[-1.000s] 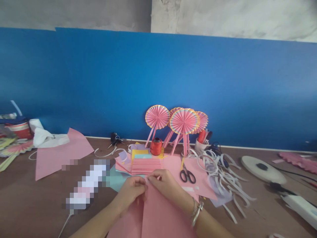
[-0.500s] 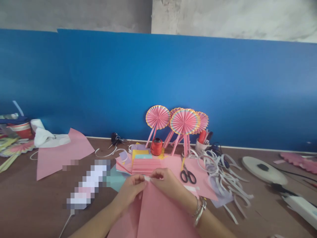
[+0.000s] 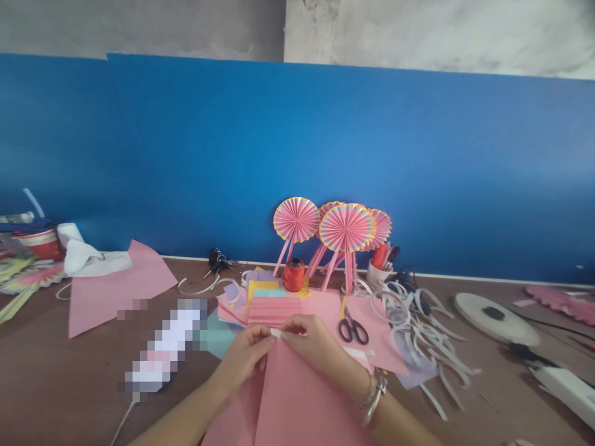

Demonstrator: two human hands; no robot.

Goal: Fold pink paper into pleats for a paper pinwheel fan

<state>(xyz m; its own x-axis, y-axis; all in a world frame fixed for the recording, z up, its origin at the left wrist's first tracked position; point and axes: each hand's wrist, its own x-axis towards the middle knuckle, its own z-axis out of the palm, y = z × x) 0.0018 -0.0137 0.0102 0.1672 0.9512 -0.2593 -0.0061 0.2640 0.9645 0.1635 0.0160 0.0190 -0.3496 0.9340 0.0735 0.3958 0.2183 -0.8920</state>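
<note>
Left hand (image 3: pixel 247 354), right hand (image 3: pixel 312 344) | angled inward, wrists apart | grip: both pinching pink sheet (image 3: pixel 302 399) at top

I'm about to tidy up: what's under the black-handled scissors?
Pink paper lies under the scissors, showing around their handles. Whatever lies beneath that paper there is covered.

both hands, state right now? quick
Left hand: closed, thumb and fingers pinching the top edge of the pink paper sheet.
Right hand: closed, pinching the same edge, a small white piece showing between the hands.
</note>
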